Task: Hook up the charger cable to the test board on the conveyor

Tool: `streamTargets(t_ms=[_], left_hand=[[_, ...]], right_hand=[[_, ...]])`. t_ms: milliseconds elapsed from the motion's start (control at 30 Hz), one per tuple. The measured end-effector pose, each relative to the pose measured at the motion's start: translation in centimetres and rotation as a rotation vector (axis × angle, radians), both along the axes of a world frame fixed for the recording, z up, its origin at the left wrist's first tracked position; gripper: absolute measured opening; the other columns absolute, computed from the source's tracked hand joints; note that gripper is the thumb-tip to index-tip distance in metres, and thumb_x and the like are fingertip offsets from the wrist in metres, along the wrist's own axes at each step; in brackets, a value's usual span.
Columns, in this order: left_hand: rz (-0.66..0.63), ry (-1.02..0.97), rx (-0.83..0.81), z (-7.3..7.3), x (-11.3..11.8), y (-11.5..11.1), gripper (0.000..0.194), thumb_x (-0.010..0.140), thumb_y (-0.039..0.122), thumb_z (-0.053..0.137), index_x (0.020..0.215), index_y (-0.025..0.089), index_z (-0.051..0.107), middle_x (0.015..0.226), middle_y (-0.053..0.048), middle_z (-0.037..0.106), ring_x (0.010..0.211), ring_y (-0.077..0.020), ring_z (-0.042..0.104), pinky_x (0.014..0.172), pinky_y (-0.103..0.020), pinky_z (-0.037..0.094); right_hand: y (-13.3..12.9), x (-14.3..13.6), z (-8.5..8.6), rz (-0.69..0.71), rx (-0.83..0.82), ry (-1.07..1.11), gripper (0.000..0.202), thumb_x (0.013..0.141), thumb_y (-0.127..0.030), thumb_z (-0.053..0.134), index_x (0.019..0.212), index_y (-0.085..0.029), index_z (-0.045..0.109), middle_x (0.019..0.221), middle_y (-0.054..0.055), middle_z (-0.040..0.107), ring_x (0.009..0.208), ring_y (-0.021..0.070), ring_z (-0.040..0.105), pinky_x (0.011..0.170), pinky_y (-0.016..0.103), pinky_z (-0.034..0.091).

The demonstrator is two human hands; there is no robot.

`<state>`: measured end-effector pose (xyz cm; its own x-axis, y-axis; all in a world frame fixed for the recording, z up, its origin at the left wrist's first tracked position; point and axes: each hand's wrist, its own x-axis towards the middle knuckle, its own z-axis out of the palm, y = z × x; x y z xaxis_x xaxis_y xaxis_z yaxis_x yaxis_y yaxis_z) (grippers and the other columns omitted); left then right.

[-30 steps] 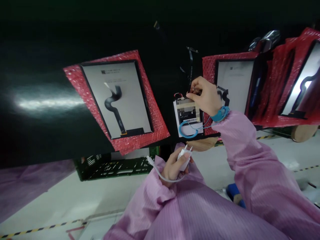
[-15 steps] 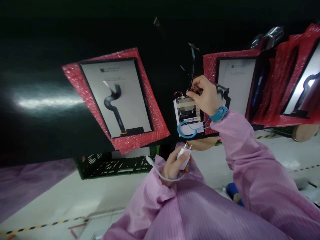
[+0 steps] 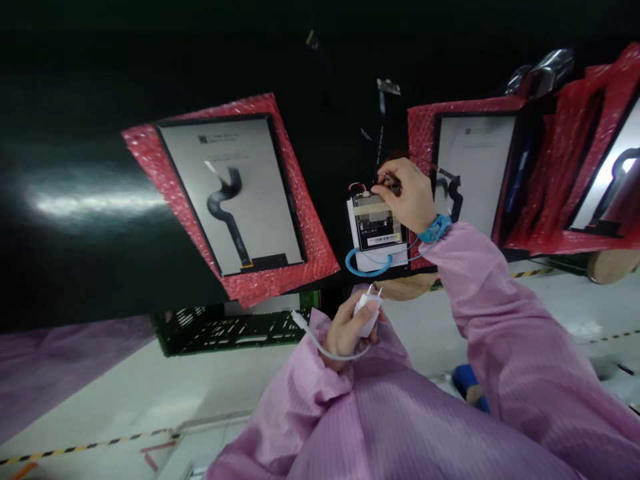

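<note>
My left hand (image 3: 345,330) is closed around a white charger plug (image 3: 367,313), its two pins pointing up, with a white cable (image 3: 320,347) looping past the wrist. My right hand (image 3: 407,193), wearing a blue wrist strap (image 3: 436,229), pinches thumb and finger at the near end of a black flex cable (image 3: 381,127), though the fingers partly cover the contact. Those fingertips rest at the upper edge of an opened device (image 3: 375,220) with its battery and board exposed. Below it lies a white panel (image 3: 383,260). The strap's coiled cord (image 3: 367,272) crosses its lower part.
A display panel (image 3: 240,200) lies on red bubble wrap (image 3: 320,247) to the left. Another display panel (image 3: 477,167) lies right, beside a blue pen (image 3: 517,177) and stacked red wrap (image 3: 565,160). A green crate (image 3: 235,337) sits below the table edge, near a wooden stool (image 3: 407,287).
The flex cable's far end has turned and now shows its flat connector face. My right hand has shifted slightly, and the coiled cord has slid left. My left hand stays put.
</note>
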<state>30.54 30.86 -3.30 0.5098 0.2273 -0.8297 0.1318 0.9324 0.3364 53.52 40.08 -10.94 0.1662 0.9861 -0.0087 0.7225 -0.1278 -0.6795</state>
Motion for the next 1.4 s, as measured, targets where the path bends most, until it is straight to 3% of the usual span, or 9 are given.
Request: streamTargets(t_ms=[233,667,900,1133,1400], left_hand=[[0.038,0.027,0.001,0.3,0.1,0.1,0.058,0.073,0.063,0.069,0.102,0.012,0.064,0.072,-0.002,0.064,0.041,-0.0063,0.049,0.037,-0.018,0.029],[0.051,0.039,0.004,0.1,0.0,0.1,0.057,0.073,0.062,0.070,0.101,0.013,0.064,0.071,-0.002,0.064,0.042,-0.0064,0.050,0.038,-0.018,0.030],[0.055,0.020,0.013,0.3,-0.3,0.3,0.058,0.074,0.061,0.069,0.105,0.013,0.062,0.072,-0.001,0.063,0.041,-0.0059,0.049,0.036,-0.017,0.027],[0.078,0.023,0.007,0.3,-0.4,0.3,0.060,0.073,0.063,0.070,0.104,0.013,0.062,0.071,-0.001,0.064,0.041,-0.0057,0.049,0.038,-0.017,0.029],[0.043,0.012,0.012,-1.1,-0.6,-0.4,0.064,0.071,0.067,0.069,0.104,0.013,0.062,0.070,-0.001,0.064,0.038,-0.0063,0.048,0.034,-0.019,0.029]], right_hand=[[-0.2,0.1,-0.3,0.019,-0.013,-0.023,0.017,0.093,-0.036,0.057,0.106,-0.025,0.059,0.102,0.007,0.065,0.103,0.0275,0.059,0.095,0.049,0.049],[-0.4,0.0,-0.2,0.164,0.006,-0.159,0.025,0.100,-0.040,0.042,0.098,-0.024,0.062,0.100,0.008,0.065,0.105,0.0258,0.060,0.092,0.046,0.052],[-0.6,-0.8,-0.2,0.096,0.016,-0.201,0.022,0.100,-0.035,0.041,0.099,-0.022,0.059,0.104,0.009,0.060,0.108,0.0254,0.056,0.089,0.042,0.052],[-0.9,-0.4,-0.2,-0.035,0.022,-0.134,0.017,0.098,-0.037,0.046,0.092,-0.024,0.057,0.090,0.006,0.060,0.090,0.0233,0.060,0.082,0.041,0.053],[-0.6,0.4,0.9,-0.008,-0.029,-0.053,0.010,0.089,-0.029,0.061,0.090,-0.024,0.053,0.091,0.005,0.060,0.090,0.0235,0.059,0.084,0.044,0.053]])
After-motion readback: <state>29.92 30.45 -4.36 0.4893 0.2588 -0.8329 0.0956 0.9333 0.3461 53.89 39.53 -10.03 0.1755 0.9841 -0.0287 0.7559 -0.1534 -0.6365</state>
